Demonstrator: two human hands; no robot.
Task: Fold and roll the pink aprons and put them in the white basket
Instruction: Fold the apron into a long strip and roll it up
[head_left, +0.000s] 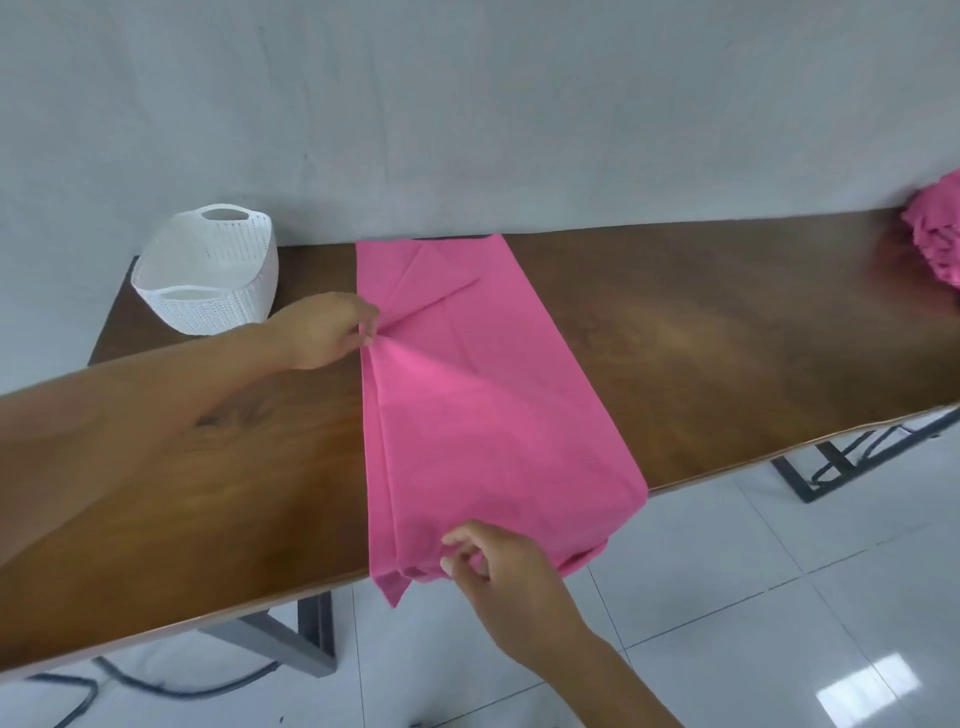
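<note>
At the near edge of the table (727, 338), around 6 o'clock, the pink apron (467, 405) is hanging a little over the rim, and one corner is pointing down toward the floor tiles (779, 623). This apron is lying as a long folded strip from 6 o'clock up to 12 o'clock, where its far end is reaching the back edge by the grey wall (467, 104). Bare wood is lying open on both sides of the strip, wider toward 3 o'clock.

From 5 o'clock the right forearm is coming in low over the floor, and the right hand (498, 571) is arriving at the near hem. From 9 o'clock the left arm is stretching across the table, with the left hand (322, 332) reaching the strip's left edge at its middle.

Both hands are working with curled fingers. The right one is pinching the near hem between thumb and fingertips. The left one is pinching the left edge, and creases are spreading from that pinch.

Farther off, at 10 o'clock, the white basket (208, 270) is standing near the far left corner, apart from the apron. At 2 o'clock, a pile of pink aprons (935, 234) is lying at the picture's border.
</note>
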